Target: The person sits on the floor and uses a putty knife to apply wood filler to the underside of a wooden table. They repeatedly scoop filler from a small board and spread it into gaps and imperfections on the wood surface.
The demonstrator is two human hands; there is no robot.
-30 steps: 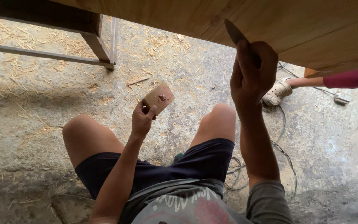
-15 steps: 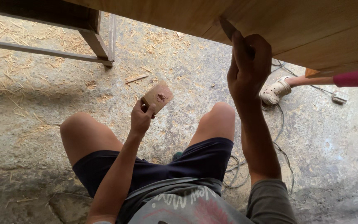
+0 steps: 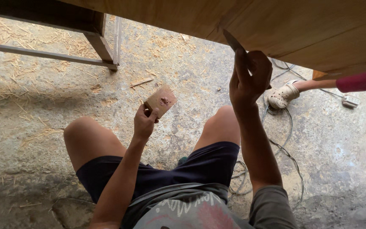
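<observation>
My left hand [image 3: 145, 121] holds up a small flat wooden board [image 3: 161, 101] with a dab of reddish-brown paste on it, above my left knee. My right hand [image 3: 248, 78] is raised and grips a putty knife [image 3: 234, 41], whose dark blade presses against the lower edge of a large light-brown wooden panel [image 3: 301, 25]. The knife's handle is hidden inside my fist. I sit low with both bare knees apart over the concrete floor [image 3: 34, 140].
A wooden frame with a dark leg [image 3: 100, 44] stands at the upper left. Wood shavings litter the floor. A grey cable [image 3: 286, 148] coils by my right knee. Another person's foot in a white clog [image 3: 282, 95] and pink trouser leg [image 3: 361, 80] are at right.
My right hand has shifted slightly left and up along the panel's edge with the putty knife. My left hand and the small board have stayed in place.
</observation>
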